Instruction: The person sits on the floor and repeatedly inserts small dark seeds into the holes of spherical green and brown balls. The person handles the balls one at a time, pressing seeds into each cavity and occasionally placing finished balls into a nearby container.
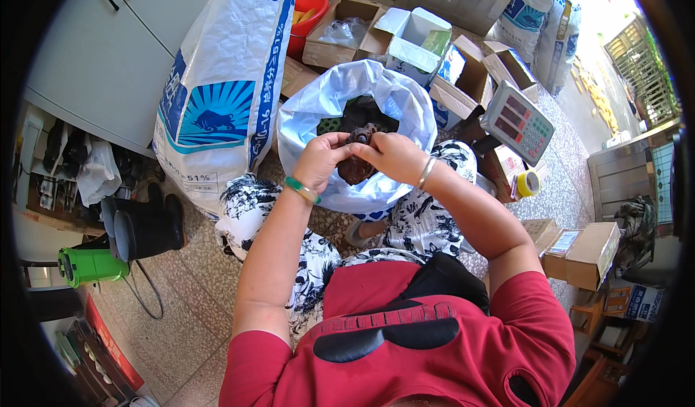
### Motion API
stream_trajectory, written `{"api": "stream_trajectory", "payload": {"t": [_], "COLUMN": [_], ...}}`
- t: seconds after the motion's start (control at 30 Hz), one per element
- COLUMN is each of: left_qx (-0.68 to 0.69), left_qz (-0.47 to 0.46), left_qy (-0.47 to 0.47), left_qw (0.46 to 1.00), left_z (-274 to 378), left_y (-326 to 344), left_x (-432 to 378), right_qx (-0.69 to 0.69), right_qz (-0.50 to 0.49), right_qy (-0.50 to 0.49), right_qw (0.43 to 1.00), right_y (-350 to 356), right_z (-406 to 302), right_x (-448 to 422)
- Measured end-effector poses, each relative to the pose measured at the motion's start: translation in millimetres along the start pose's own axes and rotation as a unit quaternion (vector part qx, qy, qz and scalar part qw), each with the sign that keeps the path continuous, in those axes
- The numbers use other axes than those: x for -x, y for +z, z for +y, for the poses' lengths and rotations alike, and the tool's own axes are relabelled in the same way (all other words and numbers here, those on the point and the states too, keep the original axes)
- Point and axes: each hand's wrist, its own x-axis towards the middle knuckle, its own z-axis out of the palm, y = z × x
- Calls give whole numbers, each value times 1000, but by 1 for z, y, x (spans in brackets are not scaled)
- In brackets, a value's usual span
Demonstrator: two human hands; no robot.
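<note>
Between my knees stands a white woven sack point(296, 108) with its rim rolled outward. Over its mouth, my left hand point(320, 160) and my right hand point(402, 158) meet, thumbs and fingers pinching a dark brown, wrinkled, patterned item point(355, 171). A small round dark knob point(362, 139) shows between my fingertips. What the item is cannot be made out, and my fingers cover part of it. Deeper in the sack lie dark contents point(361, 111) and a green piece with black dots point(328, 126).
A tall printed feed sack point(217, 108) stands at my left. Beyond are open cardboard boxes point(342, 27) and a red bucket point(309, 16). At right are a digital scale display point(518, 122), yellow tape point(528, 183) and cartons point(581, 255). Black boots point(146, 222) and a green container point(92, 266) stand left.
</note>
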Motion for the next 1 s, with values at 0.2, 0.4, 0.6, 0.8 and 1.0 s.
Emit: {"api": "stream_trajectory", "payload": {"t": [0.2,0.4,0.6,0.8,1.0], "left_qx": [101,15,-27,43,136], "left_qz": [3,51,-27,17,78], "left_qy": [-23,47,42,28,23], "left_qw": [995,997,998,999,987], "left_z": [6,3,1,-2,0], "left_y": [-4,2,1,-1,-11], "left_x": [1,2,2,-2,-3], "right_qx": [-151,-538,-243,-461,-696], "right_qz": [32,-164,-81,-140,4], "right_qy": [-59,115,69,80,108], "right_qw": [986,819,964,873,710], "right_y": [2,-7,3,-7,-42], "right_z": [4,24,9,17,93], "right_x": [-2,-11,-12,-5,19]}}
